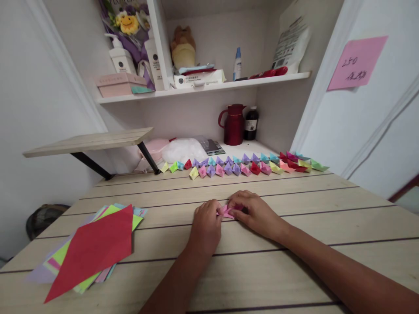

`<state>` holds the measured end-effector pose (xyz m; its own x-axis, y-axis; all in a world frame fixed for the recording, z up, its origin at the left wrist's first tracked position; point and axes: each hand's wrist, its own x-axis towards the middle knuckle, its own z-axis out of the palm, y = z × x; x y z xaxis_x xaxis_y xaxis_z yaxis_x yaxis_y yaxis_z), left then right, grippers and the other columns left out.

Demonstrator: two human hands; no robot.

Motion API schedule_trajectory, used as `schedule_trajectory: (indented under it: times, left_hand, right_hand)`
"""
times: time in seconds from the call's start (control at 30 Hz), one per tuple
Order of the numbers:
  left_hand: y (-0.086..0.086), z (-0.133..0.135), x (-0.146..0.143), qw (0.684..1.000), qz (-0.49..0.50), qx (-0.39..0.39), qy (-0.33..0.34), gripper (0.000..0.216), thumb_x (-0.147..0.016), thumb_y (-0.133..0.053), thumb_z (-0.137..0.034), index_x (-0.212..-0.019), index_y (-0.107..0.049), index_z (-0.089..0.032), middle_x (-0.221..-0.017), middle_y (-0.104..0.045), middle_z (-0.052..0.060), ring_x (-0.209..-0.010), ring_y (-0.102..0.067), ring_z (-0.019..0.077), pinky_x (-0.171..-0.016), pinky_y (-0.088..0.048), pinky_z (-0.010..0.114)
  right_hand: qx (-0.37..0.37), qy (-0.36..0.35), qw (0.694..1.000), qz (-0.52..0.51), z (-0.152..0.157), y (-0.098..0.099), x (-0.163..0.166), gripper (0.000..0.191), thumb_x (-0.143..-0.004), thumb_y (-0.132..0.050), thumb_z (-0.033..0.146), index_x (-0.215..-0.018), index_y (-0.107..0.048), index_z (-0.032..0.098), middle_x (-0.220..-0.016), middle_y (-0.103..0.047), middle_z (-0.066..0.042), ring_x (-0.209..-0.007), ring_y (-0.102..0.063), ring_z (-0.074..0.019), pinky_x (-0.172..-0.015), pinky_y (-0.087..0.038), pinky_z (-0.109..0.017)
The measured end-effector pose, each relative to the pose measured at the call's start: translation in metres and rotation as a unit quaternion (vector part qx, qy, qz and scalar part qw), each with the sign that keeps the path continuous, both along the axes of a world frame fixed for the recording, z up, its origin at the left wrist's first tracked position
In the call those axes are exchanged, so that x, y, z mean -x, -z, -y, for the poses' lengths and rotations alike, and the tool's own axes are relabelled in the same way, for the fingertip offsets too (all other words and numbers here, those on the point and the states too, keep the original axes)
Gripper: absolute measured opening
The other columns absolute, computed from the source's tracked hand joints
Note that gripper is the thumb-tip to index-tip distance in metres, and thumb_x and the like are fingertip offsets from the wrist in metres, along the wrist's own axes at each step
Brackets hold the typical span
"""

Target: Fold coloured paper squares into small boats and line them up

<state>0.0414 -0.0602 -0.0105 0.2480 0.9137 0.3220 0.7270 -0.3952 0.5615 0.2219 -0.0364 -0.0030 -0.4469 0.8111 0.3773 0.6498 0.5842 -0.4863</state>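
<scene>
A small folded piece of pink paper (226,212) is held just above or on the table, around its middle. My left hand (207,220) pinches its left end between thumb and fingers. From the other side, my right hand (250,211) grips the right end, its fingers covering part of the paper. Beyond my hands, folded paper boats (228,169) in several colours stand in two rows along the back of the table. To the left lies a fanned stack of coloured paper sheets, with a red sheet (98,248) on top.
A small raised wooden shelf (91,140) on black legs stands at the back left. A dark red jug (233,125) and a dark bottle (251,124) stand behind the boats. Above them, a white shelf (242,84) carries bottles, a plush toy and packets.
</scene>
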Motion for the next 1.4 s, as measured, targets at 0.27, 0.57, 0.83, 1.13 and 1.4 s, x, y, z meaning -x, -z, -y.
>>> schedule_trajectory:
  times: [0.27, 0.57, 0.83, 1.13, 1.4]
  left_hand:
    - [-0.002, 0.0, 0.0, 1.0, 0.008, 0.006, 0.003, 0.021, -0.075, -0.05, -0.002, -0.081, -0.049, -0.023, -0.086, -0.061, -0.001, -0.086, -0.055, 0.0169, -0.077, -0.038, 0.028]
    - [-0.004, 0.0, -0.001, 1.0, -0.024, 0.002, 0.006, 0.016, -0.08, -0.05, -0.007, -0.08, -0.053, -0.022, -0.087, -0.063, 0.0, -0.085, -0.055, 0.0174, -0.076, -0.037, 0.029]
    - [-0.003, 0.0, 0.0, 0.999, -0.032, -0.009, 0.021, 0.019, -0.08, -0.047, -0.005, -0.077, -0.055, -0.022, -0.085, -0.062, 0.001, -0.085, -0.054, 0.0183, -0.075, -0.038, 0.029]
    - [-0.004, 0.001, 0.0, 0.999, -0.032, -0.023, 0.016, 0.015, -0.08, -0.05, -0.008, -0.075, -0.053, -0.022, -0.082, -0.061, 0.0, -0.082, -0.054, 0.0174, -0.072, -0.037, 0.027]
    - [-0.006, 0.002, 0.002, 0.997, -0.052, -0.024, -0.042, 0.014, -0.08, -0.054, -0.009, -0.074, -0.052, -0.021, -0.079, -0.061, 0.0, -0.078, -0.055, 0.017, -0.069, -0.036, 0.027]
  right_hand:
    - [-0.037, 0.013, 0.997, 0.074, 0.002, -0.003, 0.003, 0.012, -0.088, -0.054, 0.026, -0.087, -0.066, 0.022, -0.089, -0.068, -0.006, -0.089, -0.058, -0.0228, -0.08, -0.039, -0.037]
    - [-0.058, 0.006, 0.994, 0.095, 0.002, -0.003, 0.003, 0.015, -0.09, -0.054, 0.024, -0.088, -0.068, 0.023, -0.096, -0.068, -0.006, -0.092, -0.058, -0.0231, -0.082, -0.037, -0.038]
    - [-0.118, -0.023, 0.985, 0.126, 0.008, -0.008, 0.008, 0.017, -0.089, -0.054, 0.019, -0.089, -0.07, 0.023, -0.097, -0.068, -0.007, -0.094, -0.057, -0.0235, -0.084, -0.036, -0.038]
    - [-0.037, -0.015, 0.998, 0.053, 0.005, -0.005, 0.007, 0.012, -0.088, -0.057, 0.024, -0.083, -0.067, 0.023, -0.096, -0.068, -0.005, -0.095, -0.058, -0.0229, -0.086, -0.04, -0.038]
    - [0.174, -0.047, 0.971, -0.16, -0.005, -0.01, -0.018, 0.028, -0.074, -0.068, 0.023, -0.1, -0.056, 0.022, -0.097, -0.061, -0.001, -0.082, -0.057, -0.0162, -0.072, -0.047, -0.029]
